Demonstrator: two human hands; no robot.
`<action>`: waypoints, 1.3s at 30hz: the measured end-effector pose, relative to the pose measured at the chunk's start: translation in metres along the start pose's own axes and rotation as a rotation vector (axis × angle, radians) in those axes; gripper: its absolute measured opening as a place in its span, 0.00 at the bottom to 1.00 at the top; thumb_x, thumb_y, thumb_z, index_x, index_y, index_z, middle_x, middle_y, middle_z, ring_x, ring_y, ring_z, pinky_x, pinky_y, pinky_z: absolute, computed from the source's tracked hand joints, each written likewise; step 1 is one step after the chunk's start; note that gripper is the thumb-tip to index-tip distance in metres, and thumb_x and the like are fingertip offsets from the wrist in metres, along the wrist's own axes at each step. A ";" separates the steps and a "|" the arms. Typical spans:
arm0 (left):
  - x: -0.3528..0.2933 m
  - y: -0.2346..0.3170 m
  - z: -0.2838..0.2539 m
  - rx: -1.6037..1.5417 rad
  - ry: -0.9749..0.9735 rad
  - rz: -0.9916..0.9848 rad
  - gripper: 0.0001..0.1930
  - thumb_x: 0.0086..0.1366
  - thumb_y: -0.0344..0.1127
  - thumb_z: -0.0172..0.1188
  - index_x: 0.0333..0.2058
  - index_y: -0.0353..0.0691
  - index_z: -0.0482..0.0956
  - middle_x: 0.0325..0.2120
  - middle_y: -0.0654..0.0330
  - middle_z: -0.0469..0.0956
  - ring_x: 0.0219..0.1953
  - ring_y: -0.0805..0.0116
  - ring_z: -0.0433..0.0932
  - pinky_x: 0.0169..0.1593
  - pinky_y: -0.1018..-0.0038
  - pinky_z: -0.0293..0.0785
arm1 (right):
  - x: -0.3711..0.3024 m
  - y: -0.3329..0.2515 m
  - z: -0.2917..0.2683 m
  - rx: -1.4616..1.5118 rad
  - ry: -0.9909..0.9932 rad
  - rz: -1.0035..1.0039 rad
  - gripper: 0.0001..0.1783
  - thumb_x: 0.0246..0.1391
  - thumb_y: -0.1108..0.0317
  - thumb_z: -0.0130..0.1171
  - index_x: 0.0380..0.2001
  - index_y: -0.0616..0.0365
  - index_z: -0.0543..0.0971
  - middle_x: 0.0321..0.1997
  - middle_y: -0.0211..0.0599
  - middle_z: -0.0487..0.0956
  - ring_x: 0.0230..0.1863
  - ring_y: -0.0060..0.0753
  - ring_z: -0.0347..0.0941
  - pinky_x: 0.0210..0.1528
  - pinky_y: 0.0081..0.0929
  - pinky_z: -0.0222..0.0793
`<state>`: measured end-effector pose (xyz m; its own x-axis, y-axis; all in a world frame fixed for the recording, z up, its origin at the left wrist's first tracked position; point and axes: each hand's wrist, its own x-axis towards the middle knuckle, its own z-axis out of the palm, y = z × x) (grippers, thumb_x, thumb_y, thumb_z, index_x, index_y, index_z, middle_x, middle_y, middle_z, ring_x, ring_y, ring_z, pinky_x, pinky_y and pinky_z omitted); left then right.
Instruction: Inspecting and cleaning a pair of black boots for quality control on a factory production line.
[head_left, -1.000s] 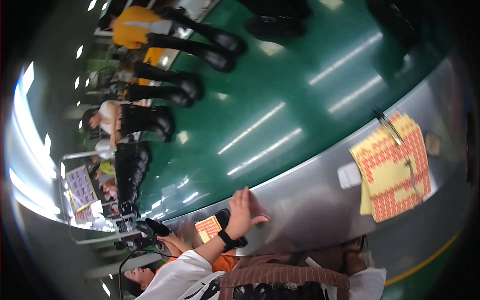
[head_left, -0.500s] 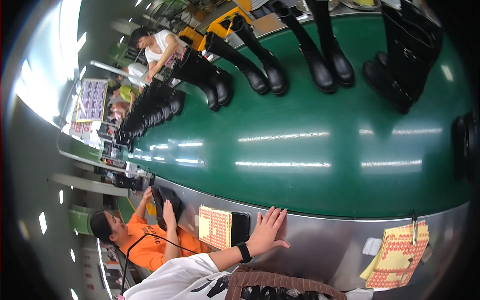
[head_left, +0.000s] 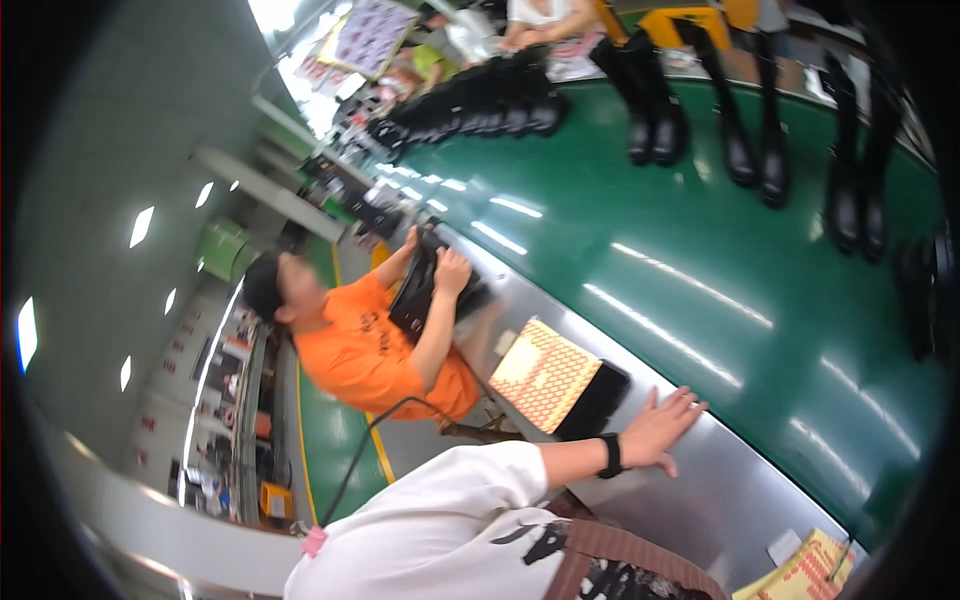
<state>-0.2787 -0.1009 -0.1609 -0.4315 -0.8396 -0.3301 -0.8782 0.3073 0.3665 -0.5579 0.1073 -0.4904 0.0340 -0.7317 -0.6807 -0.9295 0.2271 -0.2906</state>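
Note:
My left hand (head_left: 660, 432), with a black band on its wrist, lies palm down on the metal ledge (head_left: 625, 520). Its fingers are spread toward the green belt and hold nothing. Beside the wrist rests a black phone-like slab (head_left: 598, 400), against a stack of yellow sheets with red round stickers (head_left: 540, 375). More such sheets (head_left: 808, 572) hang by a clip at the lower right, partly cut off, next to a small white piece (head_left: 786, 546). My right hand is out of view.
A co-worker in orange (head_left: 375, 345) stands to the left along the ledge, both hands on a black boot (head_left: 410, 305). Pairs of tall black boots (head_left: 655, 125) stand on the green belt (head_left: 690, 270). Another person (head_left: 545, 22) is across the belt.
My view has swung to the left, so the belt and boots appear farther right and tilted. My left hand still rests on the ledge. The co-worker's hands on the boot have shifted.

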 end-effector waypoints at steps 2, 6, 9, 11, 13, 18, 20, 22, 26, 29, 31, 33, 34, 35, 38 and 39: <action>-0.002 -0.003 0.009 -0.033 0.025 -0.013 0.63 0.30 0.45 0.80 0.66 0.39 0.52 0.64 0.50 0.54 0.70 0.50 0.46 0.65 0.38 0.46 | 0.003 0.007 0.000 -0.033 0.017 0.006 0.26 0.57 0.51 0.46 0.54 0.53 0.73 0.59 0.50 0.69 0.61 0.50 0.63 0.61 0.51 0.59; -0.002 -0.008 0.023 -0.051 0.101 0.007 0.64 0.25 0.45 0.81 0.64 0.38 0.55 0.63 0.51 0.57 0.70 0.52 0.48 0.65 0.38 0.48 | 0.000 0.024 0.010 -0.091 0.048 0.040 0.25 0.57 0.52 0.46 0.53 0.54 0.74 0.57 0.50 0.71 0.60 0.50 0.65 0.60 0.50 0.60; 0.004 -0.013 0.028 0.016 0.105 0.000 0.64 0.22 0.52 0.81 0.62 0.38 0.58 0.62 0.52 0.60 0.68 0.53 0.51 0.65 0.38 0.49 | -0.012 0.044 0.022 -0.130 0.057 0.055 0.25 0.57 0.52 0.47 0.51 0.55 0.75 0.55 0.51 0.72 0.59 0.51 0.67 0.60 0.49 0.62; 0.008 -0.015 0.028 0.041 0.104 0.024 0.64 0.23 0.55 0.81 0.62 0.37 0.59 0.61 0.52 0.60 0.67 0.54 0.53 0.64 0.38 0.50 | -0.024 0.058 0.028 -0.144 0.059 0.069 0.25 0.57 0.52 0.47 0.51 0.55 0.76 0.55 0.51 0.73 0.58 0.51 0.68 0.59 0.48 0.62; 0.009 -0.019 0.029 0.035 0.139 0.058 0.61 0.25 0.55 0.81 0.61 0.38 0.60 0.60 0.52 0.61 0.66 0.54 0.54 0.63 0.38 0.51 | -0.043 0.073 0.032 -0.154 0.048 0.092 0.24 0.57 0.53 0.47 0.50 0.55 0.77 0.54 0.52 0.74 0.57 0.51 0.69 0.59 0.48 0.63; 0.005 -0.023 0.028 0.007 0.160 0.107 0.55 0.29 0.57 0.79 0.57 0.41 0.64 0.58 0.56 0.64 0.65 0.55 0.56 0.63 0.35 0.50 | -0.111 0.075 0.013 -0.159 0.001 0.132 0.24 0.57 0.53 0.47 0.48 0.57 0.79 0.51 0.53 0.76 0.55 0.51 0.72 0.58 0.46 0.65; 0.005 -0.022 0.028 -0.013 0.131 0.082 0.56 0.28 0.58 0.79 0.57 0.41 0.65 0.57 0.57 0.64 0.65 0.55 0.55 0.63 0.33 0.47 | -0.144 0.046 -0.014 -0.163 -0.002 0.072 0.24 0.57 0.53 0.47 0.47 0.57 0.80 0.51 0.53 0.77 0.55 0.51 0.73 0.58 0.46 0.66; 0.006 -0.023 0.028 -0.018 0.152 0.091 0.56 0.27 0.58 0.80 0.57 0.41 0.65 0.57 0.57 0.64 0.66 0.55 0.55 0.63 0.33 0.47 | -0.182 0.000 -0.051 -0.296 0.159 -0.085 0.19 0.55 0.55 0.52 0.35 0.58 0.82 0.37 0.53 0.81 0.39 0.59 0.76 0.42 0.45 0.73; 0.009 -0.026 0.032 -0.053 0.160 0.079 0.56 0.27 0.58 0.80 0.57 0.43 0.65 0.58 0.58 0.64 0.67 0.57 0.52 0.64 0.34 0.44 | -0.269 -0.096 -0.145 -0.072 0.177 -0.260 0.15 0.54 0.59 0.58 0.38 0.59 0.82 0.38 0.51 0.81 0.41 0.52 0.78 0.45 0.39 0.73; 0.009 -0.026 0.033 -0.043 0.138 0.075 0.56 0.28 0.57 0.80 0.57 0.43 0.65 0.58 0.58 0.64 0.67 0.56 0.52 0.64 0.34 0.45 | -0.304 -0.156 -0.191 0.077 0.266 -0.450 0.13 0.54 0.63 0.60 0.39 0.59 0.82 0.37 0.47 0.82 0.40 0.46 0.79 0.45 0.34 0.73; 0.009 -0.025 0.030 -0.046 0.112 0.062 0.56 0.28 0.57 0.80 0.58 0.43 0.64 0.58 0.58 0.63 0.67 0.56 0.52 0.64 0.35 0.45 | -0.312 -0.181 -0.212 0.166 0.253 -0.533 0.12 0.56 0.66 0.60 0.41 0.60 0.82 0.36 0.44 0.82 0.39 0.43 0.79 0.44 0.30 0.73; 0.007 -0.023 0.028 -0.045 0.100 0.051 0.56 0.30 0.57 0.80 0.59 0.43 0.64 0.58 0.58 0.63 0.67 0.57 0.52 0.65 0.36 0.44 | -0.308 -0.199 -0.227 0.201 0.279 -0.596 0.11 0.57 0.67 0.59 0.41 0.60 0.82 0.37 0.43 0.82 0.38 0.41 0.79 0.44 0.29 0.73; 0.005 -0.022 0.027 -0.044 0.102 0.052 0.56 0.30 0.57 0.80 0.59 0.43 0.64 0.59 0.58 0.63 0.67 0.57 0.51 0.65 0.36 0.44 | -0.303 -0.205 -0.233 0.194 0.303 -0.615 0.11 0.57 0.67 0.59 0.40 0.60 0.82 0.37 0.43 0.82 0.38 0.41 0.79 0.44 0.29 0.73; 0.004 -0.022 0.026 -0.042 0.091 0.045 0.56 0.30 0.57 0.80 0.59 0.43 0.63 0.59 0.58 0.63 0.68 0.57 0.51 0.65 0.36 0.44 | -0.297 -0.209 -0.238 0.180 0.317 -0.596 0.11 0.57 0.67 0.59 0.40 0.60 0.82 0.36 0.43 0.83 0.38 0.40 0.79 0.44 0.29 0.73; 0.003 -0.021 0.025 -0.019 0.109 0.040 0.57 0.30 0.58 0.79 0.60 0.44 0.63 0.60 0.58 0.62 0.69 0.58 0.50 0.65 0.36 0.44 | -0.274 -0.219 -0.248 0.206 0.425 -0.699 0.09 0.56 0.68 0.60 0.37 0.60 0.83 0.34 0.43 0.83 0.36 0.39 0.80 0.41 0.28 0.73; 0.003 -0.020 0.026 -0.013 0.096 0.035 0.57 0.30 0.59 0.79 0.60 0.44 0.63 0.60 0.59 0.62 0.69 0.58 0.50 0.65 0.36 0.44 | -0.264 -0.221 -0.251 0.239 0.440 -0.704 0.08 0.56 0.69 0.61 0.37 0.61 0.83 0.33 0.43 0.83 0.34 0.39 0.80 0.39 0.28 0.74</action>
<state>-0.2671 -0.0980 -0.1915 -0.4400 -0.8674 -0.2323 -0.8596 0.3320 0.3884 -0.4539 0.0891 -0.0771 0.3819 -0.9240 0.0187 -0.6420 -0.2798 -0.7139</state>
